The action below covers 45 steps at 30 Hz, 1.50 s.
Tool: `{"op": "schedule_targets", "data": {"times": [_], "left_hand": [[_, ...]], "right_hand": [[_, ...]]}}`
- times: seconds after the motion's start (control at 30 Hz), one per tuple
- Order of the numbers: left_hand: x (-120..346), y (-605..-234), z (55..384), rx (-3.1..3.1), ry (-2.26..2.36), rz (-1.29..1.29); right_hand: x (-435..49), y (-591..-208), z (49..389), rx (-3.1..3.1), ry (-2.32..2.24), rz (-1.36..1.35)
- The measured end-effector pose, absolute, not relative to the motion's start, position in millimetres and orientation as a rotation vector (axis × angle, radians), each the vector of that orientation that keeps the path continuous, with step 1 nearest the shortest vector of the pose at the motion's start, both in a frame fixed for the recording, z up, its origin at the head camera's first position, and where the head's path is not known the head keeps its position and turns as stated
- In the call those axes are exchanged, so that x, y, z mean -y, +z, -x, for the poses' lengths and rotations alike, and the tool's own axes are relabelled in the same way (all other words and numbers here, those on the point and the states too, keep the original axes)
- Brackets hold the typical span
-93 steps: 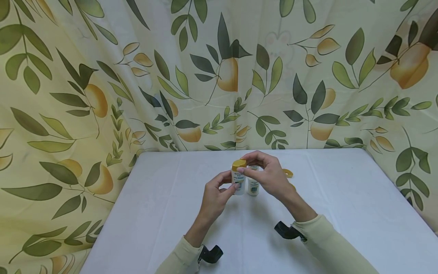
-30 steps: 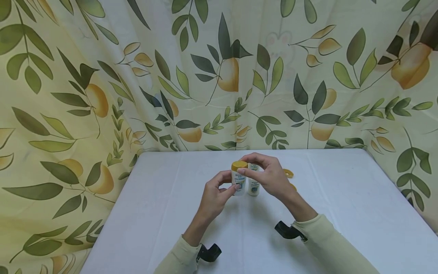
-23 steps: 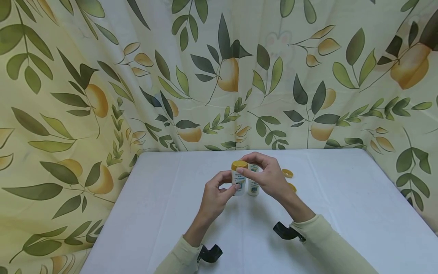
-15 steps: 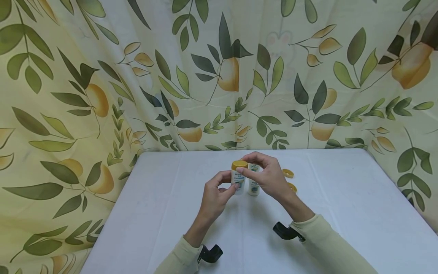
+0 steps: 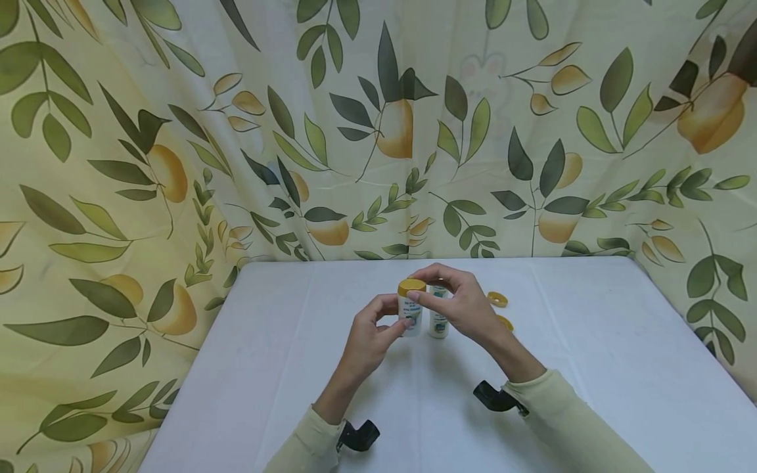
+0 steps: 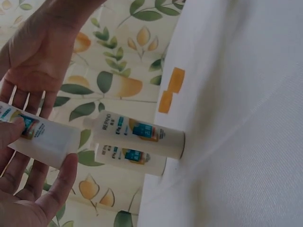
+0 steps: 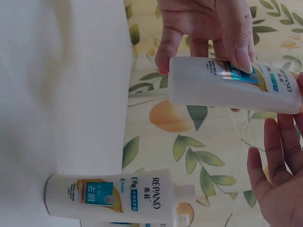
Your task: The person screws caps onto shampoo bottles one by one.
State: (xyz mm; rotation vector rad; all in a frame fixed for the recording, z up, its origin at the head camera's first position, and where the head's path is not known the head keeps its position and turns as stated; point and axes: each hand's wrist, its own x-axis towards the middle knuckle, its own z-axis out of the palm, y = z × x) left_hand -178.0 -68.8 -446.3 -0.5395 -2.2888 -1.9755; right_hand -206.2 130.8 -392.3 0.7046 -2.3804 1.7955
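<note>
A small white shampoo bottle (image 5: 410, 316) with a yellow cap (image 5: 412, 285) is held upright above the table. My left hand (image 5: 368, 336) grips its body, thumb pressed on the front label and fingers behind. Up at the top, my right hand (image 5: 464, 301) pinches the cap between thumb and fingers. Two more shampoo bottles stand together without caps: the nearer bottle (image 7: 113, 195) shows its bare white neck, and the other bottle (image 6: 135, 160) is partly hidden behind it. In the head view they stand just right of the held bottle, partly covered by my right hand.
Two loose yellow caps lie on the white table (image 5: 266, 368) right of the bottles: a far cap (image 5: 498, 299) and a near cap (image 5: 505, 322), the latter partly behind my right wrist. A patterned curtain (image 5: 367, 197) hangs behind and to the sides of the table.
The yellow cap has gone from an angled outline to a broad, round one under my right fingers. Both hands and the held bottle have shifted very slightly left.
</note>
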Motion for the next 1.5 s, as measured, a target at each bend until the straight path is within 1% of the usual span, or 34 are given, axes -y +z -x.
{"op": "schedule_targets", "data": {"times": [0.7,1.13,1.5], "left_hand": [[83,-441,188,2.415,-1.896,0.569],[90,-426,193,2.43,-1.831,0.577],[96,-425,198,2.497,-1.755,0.581]], "right_hand": [[-124,-403,207,2.375,1.828,-0.777],[-118,-407,208,2.39,1.815,-0.724],[-110,-414,210,2.4,1.82,-0.712]]}}
